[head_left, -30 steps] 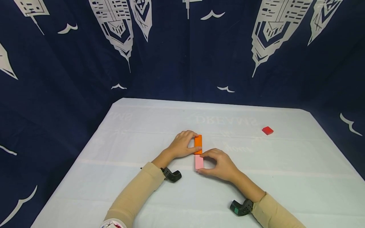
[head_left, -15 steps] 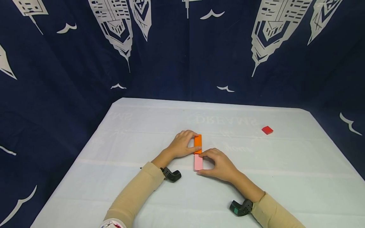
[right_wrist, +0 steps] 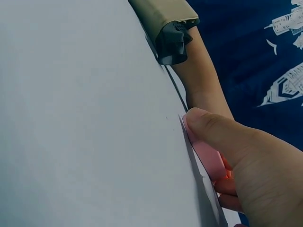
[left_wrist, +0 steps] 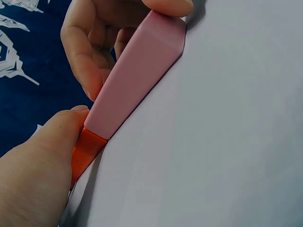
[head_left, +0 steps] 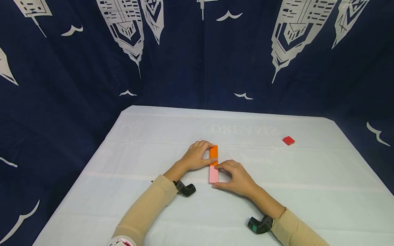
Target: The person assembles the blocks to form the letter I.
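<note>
An orange block (head_left: 213, 153) and a pink block (head_left: 213, 174) lie end to end on the white-covered table, the orange one farther away. My left hand (head_left: 196, 156) grips the orange block from its left side, thumb near the seam and fingers at the far end. From the right, my right hand (head_left: 237, 177) pinches the pink block between thumb at the near end and forefinger near the seam. In the left wrist view the pink block (left_wrist: 137, 75) meets the orange block (left_wrist: 88, 150) end to end. The right wrist view shows my thumb on the pink block's (right_wrist: 208, 158) near end.
A red block (head_left: 288, 140) lies alone toward the back right of the white tablecloth (head_left: 147, 136). Dark blue cloth (head_left: 184, 68) with white printed buildings hangs behind the table. Each wrist wears a black camera mount (head_left: 184, 189).
The pink block, in my right hand's pinch, has shifted slightly left and away, into line with the orange block. My left hand and the red block stay where they were.
</note>
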`<action>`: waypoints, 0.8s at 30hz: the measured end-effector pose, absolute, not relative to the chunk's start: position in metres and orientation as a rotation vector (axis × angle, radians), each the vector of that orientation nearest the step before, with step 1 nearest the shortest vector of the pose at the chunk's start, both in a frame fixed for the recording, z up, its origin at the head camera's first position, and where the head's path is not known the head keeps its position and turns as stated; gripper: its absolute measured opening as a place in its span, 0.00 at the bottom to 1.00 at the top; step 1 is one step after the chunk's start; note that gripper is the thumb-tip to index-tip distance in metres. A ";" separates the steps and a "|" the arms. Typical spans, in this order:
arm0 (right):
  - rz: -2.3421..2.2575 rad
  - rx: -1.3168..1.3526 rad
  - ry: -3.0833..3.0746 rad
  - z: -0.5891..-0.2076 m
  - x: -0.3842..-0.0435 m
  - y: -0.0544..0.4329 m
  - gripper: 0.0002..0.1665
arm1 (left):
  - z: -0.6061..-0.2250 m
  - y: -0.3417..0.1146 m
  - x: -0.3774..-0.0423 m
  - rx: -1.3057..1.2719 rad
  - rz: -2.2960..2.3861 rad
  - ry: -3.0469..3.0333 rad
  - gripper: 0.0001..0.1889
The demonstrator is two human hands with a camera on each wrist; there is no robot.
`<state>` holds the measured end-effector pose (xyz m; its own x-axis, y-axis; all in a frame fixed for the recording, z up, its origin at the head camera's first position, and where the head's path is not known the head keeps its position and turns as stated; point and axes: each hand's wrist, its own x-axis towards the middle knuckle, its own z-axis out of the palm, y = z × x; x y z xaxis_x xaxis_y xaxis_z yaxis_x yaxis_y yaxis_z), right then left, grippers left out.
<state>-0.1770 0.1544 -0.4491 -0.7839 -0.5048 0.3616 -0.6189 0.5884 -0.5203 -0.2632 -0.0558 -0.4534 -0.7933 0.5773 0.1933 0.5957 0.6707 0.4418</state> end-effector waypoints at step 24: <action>0.983 0.956 -2.618 -0.450 -0.177 0.153 0.32 | -0.448 -0.055 -0.262 -1.010 -0.711 -2.860 0.29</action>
